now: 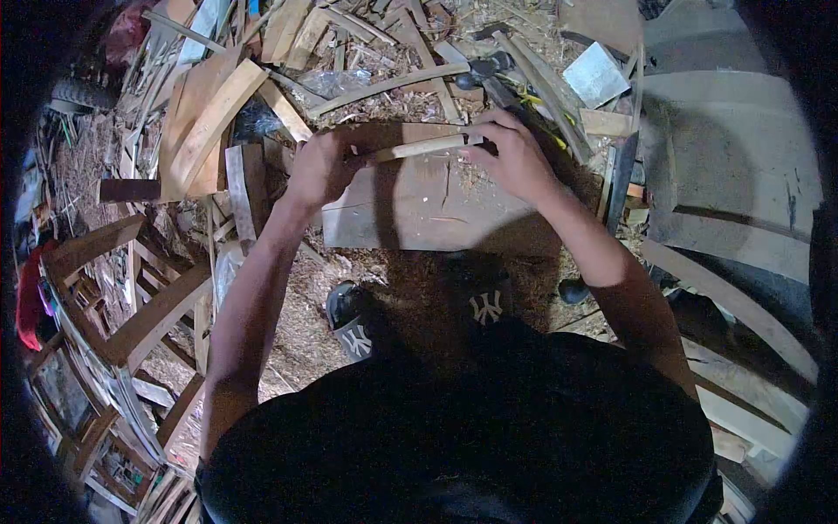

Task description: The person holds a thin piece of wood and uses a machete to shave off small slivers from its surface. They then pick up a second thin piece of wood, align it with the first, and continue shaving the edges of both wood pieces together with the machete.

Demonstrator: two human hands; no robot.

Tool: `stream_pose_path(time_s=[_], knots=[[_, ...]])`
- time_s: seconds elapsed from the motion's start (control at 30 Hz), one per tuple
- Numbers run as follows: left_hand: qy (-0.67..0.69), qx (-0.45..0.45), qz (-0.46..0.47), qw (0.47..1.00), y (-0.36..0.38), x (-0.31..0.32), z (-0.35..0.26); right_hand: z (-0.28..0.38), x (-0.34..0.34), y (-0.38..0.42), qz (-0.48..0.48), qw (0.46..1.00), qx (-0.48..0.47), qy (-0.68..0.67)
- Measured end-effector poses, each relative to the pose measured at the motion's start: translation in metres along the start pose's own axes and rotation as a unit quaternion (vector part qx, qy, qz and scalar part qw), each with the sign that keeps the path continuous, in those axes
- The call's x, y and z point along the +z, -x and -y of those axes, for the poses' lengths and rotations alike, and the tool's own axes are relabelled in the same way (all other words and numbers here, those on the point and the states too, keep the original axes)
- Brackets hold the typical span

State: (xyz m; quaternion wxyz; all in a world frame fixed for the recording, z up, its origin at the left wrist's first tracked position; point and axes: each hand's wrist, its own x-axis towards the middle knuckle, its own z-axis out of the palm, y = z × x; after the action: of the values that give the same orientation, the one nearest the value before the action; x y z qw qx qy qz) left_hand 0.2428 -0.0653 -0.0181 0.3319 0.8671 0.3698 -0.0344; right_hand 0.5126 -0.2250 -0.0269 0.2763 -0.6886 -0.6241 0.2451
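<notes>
A slim, pale wooden stick (419, 148) spans the gap between my two hands, above a wide wooden board (419, 210). My left hand (321, 171) is closed around the stick's left end. At the other end, my right hand (510, 157) pinches the stick between thumb and fingers. The board beneath has a dark crack and small chips on its surface. Just beyond my right hand lies a dark tool (489, 72) whose kind I cannot make out, among scraps.
Wood offcuts and shavings cover the ground ahead. A wooden frame (166, 314) stands at the left, with an upright block (248, 192) near my left forearm. Large panels (733, 148) lean at the right. A pale square piece (596, 75) lies ahead right.
</notes>
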Motion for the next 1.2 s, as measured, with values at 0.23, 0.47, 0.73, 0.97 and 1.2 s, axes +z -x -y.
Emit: stream_pose_path(time_s=[0.23, 0.47, 0.73, 0.97, 1.2], knots=[[0.057, 0.021, -0.013, 0.998, 0.004, 0.005, 0.003, -0.002, 0.005, -0.008, 0.000, 1.000, 0.012, 0.010], [0.044, 0.132, -0.097, 0.986, 0.013, 0.033, 0.017, 0.003, 0.007, 0.002, 0.008, 0.999, -0.009, 0.038], [0.034, 0.120, -0.108, 0.986, 0.024, 0.029, 0.003, 0.009, 0.013, 0.008, -0.048, 0.990, -0.057, 0.120], [-0.016, 0.144, -0.148, 0.978, 0.032, 0.035, 0.008, 0.018, 0.002, 0.005, -0.036, 0.988, -0.100, 0.114], [0.068, 0.095, -0.129, 0.985, 0.038, 0.019, -0.005, 0.018, 0.006, 0.004, -0.047, 0.994, -0.096, 0.027]])
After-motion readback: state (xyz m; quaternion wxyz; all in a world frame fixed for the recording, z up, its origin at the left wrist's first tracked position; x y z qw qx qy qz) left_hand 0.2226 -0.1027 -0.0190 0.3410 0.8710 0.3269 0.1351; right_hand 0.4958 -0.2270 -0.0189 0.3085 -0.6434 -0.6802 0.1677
